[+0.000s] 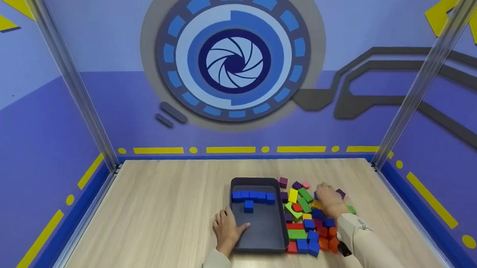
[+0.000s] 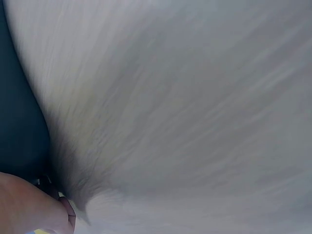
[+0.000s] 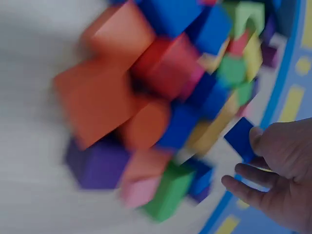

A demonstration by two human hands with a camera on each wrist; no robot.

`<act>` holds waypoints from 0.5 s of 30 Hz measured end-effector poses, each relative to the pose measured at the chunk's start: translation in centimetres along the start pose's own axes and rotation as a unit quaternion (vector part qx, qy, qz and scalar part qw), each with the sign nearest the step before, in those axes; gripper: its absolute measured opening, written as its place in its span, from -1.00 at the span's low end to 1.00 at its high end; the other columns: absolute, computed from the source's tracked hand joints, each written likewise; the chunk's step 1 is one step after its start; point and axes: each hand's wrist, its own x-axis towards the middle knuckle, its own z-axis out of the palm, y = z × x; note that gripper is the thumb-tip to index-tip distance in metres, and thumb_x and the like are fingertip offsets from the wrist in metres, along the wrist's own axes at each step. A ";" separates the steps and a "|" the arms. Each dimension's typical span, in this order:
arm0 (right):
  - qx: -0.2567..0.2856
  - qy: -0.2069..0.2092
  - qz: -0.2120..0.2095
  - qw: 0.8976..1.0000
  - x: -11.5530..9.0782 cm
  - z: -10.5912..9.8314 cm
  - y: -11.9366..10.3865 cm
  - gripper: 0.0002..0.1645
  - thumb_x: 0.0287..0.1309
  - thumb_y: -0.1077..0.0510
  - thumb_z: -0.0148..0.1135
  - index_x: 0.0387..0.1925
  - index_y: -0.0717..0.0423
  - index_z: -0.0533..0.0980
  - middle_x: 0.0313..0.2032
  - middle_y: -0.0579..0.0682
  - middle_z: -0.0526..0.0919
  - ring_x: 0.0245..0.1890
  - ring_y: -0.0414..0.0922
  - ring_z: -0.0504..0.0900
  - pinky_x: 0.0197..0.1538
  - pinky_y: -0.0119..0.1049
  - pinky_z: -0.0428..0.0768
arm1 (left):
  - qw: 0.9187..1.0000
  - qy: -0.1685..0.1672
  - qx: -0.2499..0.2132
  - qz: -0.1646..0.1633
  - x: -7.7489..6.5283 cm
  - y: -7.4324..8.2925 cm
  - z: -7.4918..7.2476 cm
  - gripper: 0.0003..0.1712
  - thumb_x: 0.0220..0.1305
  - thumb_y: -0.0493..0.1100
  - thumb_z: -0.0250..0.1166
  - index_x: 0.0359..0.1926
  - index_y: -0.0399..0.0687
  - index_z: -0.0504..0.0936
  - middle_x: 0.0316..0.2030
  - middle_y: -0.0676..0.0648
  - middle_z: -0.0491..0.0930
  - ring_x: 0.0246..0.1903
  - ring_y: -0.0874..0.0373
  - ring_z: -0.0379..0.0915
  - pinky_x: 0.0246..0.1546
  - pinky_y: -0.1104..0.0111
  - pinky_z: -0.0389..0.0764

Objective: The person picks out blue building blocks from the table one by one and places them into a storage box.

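Note:
In the head view a dark grey tray (image 1: 260,234) holds a row of several blue blocks (image 1: 253,196) across its far end, with one more blue block (image 1: 248,206) just in front. My left hand (image 1: 226,230) rests at the tray's left rim, fingers outside and thumb reaching over the inside. Past the far right of the block pile, my right hand (image 1: 330,199) pinches a blue cube (image 3: 241,140) between thumb and fingers, as the right wrist view shows. Its other fingers stay spread. The left wrist view shows mostly blurred tabletop and part of the left hand (image 2: 31,207).
Right of the tray lies a loose pile of coloured blocks, among them a green block (image 1: 297,234), a yellow block (image 1: 293,195), an orange cylinder (image 3: 145,124) and a purple block (image 3: 100,163). Printed wall panels (image 1: 117,86) enclose the wooden table (image 1: 160,210).

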 end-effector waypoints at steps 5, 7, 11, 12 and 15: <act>0.049 0.057 -0.046 0.996 1.6 -1.2 -4.4 -0.55 0.03 0.54 0.37 0.01 0.48 0.51 -0.08 0.39 0.52 -0.11 0.26 0.61 -0.10 0.03 0.70 | 1.000 -0.003 -0.008 -0.008 0.2 -0.2 -0.3 -0.06 -0.14 0.14 0.66 0.14 -0.32 0.48 0.01 -0.32 0.56 -0.07 -0.17 0.40 -0.02 -0.03 0.42; 0.053 0.077 -0.061 0.994 1.9 -1.6 -6.1 -0.55 0.04 0.58 0.32 0.02 0.45 0.52 -0.06 0.39 0.51 -0.11 0.27 0.61 -0.15 0.02 0.70 | 1.000 -0.008 -0.012 -0.010 0.1 -0.3 -0.2 -0.04 -0.13 0.13 0.66 0.18 -0.33 0.47 0.05 -0.34 0.55 -0.03 -0.19 0.40 0.01 -0.05 0.42; 0.070 0.091 -0.083 0.990 2.1 -1.7 -9.0 -0.62 0.10 0.52 0.34 0.00 0.38 0.56 -0.08 0.34 0.57 -0.12 0.20 0.65 -0.12 0.01 0.71 | 1.000 -0.008 -0.007 -0.009 0.1 -0.3 0.1 -0.02 -0.12 0.14 0.65 0.19 -0.34 0.46 0.08 -0.35 0.54 0.00 -0.20 0.40 0.04 -0.06 0.42; 0.078 0.092 -0.089 0.989 2.1 -1.6 -9.6 -0.64 0.10 0.52 0.34 -0.03 0.37 0.57 -0.11 0.33 0.60 -0.14 0.19 0.67 -0.12 0.00 0.71 | 1.000 -0.006 -0.004 -0.007 0.1 -0.3 0.2 -0.03 -0.13 0.14 0.66 0.18 -0.33 0.46 0.07 -0.34 0.55 -0.01 -0.20 0.41 0.03 -0.05 0.43; 0.125 0.080 -0.102 0.984 2.1 -1.2 -11.2 -0.71 0.17 0.53 0.28 -0.06 0.36 0.57 -0.16 0.31 0.66 -0.18 0.15 0.76 -0.13 -0.03 0.73 | 1.000 -0.005 0.004 -0.003 0.0 -0.2 0.3 -0.04 -0.13 0.15 0.66 0.17 -0.32 0.46 0.03 -0.30 0.55 -0.04 -0.17 0.41 0.01 -0.03 0.43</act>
